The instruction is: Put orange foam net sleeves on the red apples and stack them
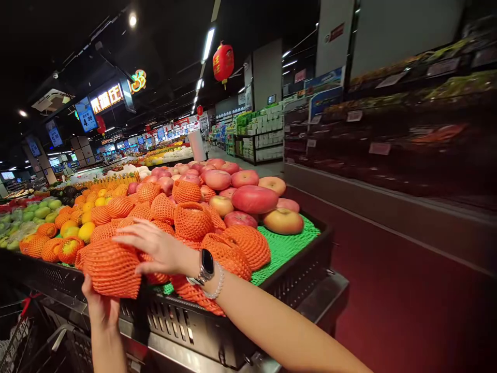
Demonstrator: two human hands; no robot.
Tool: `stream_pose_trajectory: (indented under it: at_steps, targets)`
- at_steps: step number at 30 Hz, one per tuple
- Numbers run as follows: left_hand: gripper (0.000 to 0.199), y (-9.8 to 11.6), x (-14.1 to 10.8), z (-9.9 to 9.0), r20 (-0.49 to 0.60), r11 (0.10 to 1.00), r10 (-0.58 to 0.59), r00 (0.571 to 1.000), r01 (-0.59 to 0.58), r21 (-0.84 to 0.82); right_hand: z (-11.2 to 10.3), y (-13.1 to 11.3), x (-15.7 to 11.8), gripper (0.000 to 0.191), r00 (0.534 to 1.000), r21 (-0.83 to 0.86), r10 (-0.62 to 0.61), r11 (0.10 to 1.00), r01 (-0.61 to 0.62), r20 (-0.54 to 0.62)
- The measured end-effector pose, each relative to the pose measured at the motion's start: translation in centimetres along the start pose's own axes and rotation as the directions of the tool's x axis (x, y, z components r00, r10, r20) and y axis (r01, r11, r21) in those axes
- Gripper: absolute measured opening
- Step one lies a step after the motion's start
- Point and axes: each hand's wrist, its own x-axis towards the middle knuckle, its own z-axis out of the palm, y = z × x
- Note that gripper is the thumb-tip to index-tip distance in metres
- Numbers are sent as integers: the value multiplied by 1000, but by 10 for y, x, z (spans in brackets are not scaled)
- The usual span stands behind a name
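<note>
- Left hand [100, 303]: grip closed round the underside of an orange foam net [111, 267].
- Net: held up at the bench [298, 282] front edge, not set down; contents hidden. Looks mid-handling.
- Right hand [153, 248]: grip open, fingers spread at the net's upper right; can't tell how firm the contact is.
- Netted fruit [193, 221]: behind, already sleeved.
- Apples [254, 199]: right, unsleeved.

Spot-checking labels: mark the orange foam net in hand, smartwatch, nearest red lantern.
Orange foam net [111, 269]: head view, middle of its ribbed side.
Smartwatch [207, 261]: head view, dark screen.
Red lantern [223, 62]: head view, middle of its body.
</note>
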Motion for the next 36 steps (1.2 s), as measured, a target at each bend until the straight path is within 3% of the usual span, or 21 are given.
stream_pose_trajectory:
  at_steps: [2, 4, 5, 6, 7, 8, 10, 12, 14, 17, 19, 21, 25, 28, 30, 34, 36]
  targets:
    - [64, 12, 13, 4, 31, 991, 125, 992, -127, 49, -13, 16, -4, 63, 976, -96, 80, 990, -100, -202]
    - [57, 27, 34, 15, 122, 925, 319, 940, -337, 177, -27, 31, -10, 52, 881, -153, 187, 948, -278, -435]
    - [57, 34, 47, 24, 192, 847, 416, 889, -456, 273, -32, 37, -13, 47, 812, -165, 229, 915, -367, -537]
    - [59, 41, 60, 36, 286, 711, 496, 820, -572, 408, -36, 41, -15, 43, 748, -170, 257, 881, -441, -612]
    - [61, 46, 73, 51, 342, 619, 525, 780, -625, 476, -39, 44, -16, 40, 702, -174, 275, 851, -496, -656]
    - [64, 50, 85, 69, 397, 543, 534, 747, -663, 516, -40, 46, -17, 38, 678, -180, 289, 828, -532, -676]
    - [63, 49, 104, 108, 549, 324, 516, 658, -743, 586, -40, 46, -17, 35, 683, -204, 314, 800, -564, -659]
    - [52, 36, 114, 145, 713, 58, 407, 571, -795, 604, -37, 44, -16, 32, 699, -221, 355, 776, -591, -621]
    - [55, 16, 119, 169, 827, -172, 172, 536, -810, 561, -35, 43, -15, 28, 699, -231, 408, 743, -628, -587]
    - [49, -17, 123, 179, 805, -399, -131, 579, -774, 492, -33, 45, -15, 26, 700, -240, 467, 712, -660, -541]
    - [45, -30, 123, 175, 756, -495, -237, 610, -745, 447, -32, 48, -16, 26, 711, -243, 480, 713, -658, -514]
    - [42, -36, 121, 170, 741, -563, -285, 608, -732, 384, -31, 51, -16, 27, 719, -249, 494, 711, -658, -489]
    - [31, -33, 114, 171, 765, -649, -312, 563, -715, 261, -25, 55, -17, 26, 727, -262, 519, 702, -663, -450]
    - [34, -30, 111, 176, 767, -677, -303, 565, -694, 244, -22, 55, -17, 25, 728, -284, 538, 684, -672, -425]
    - [34, -30, 111, 177, 765, -658, -326, 556, -714, 239, -21, 56, -17, 25, 728, -304, 551, 670, -678, -409]
    - [37, -32, 103, 175, 769, -526, -440, 464, -827, 198, -21, 58, -16, 26, 727, -326, 572, 653, -684, -379]
    - [45, -32, 94, 171, 775, -472, -450, 445, -855, 217, -20, 60, -15, 26, 726, -322, 575, 654, -685, -376]
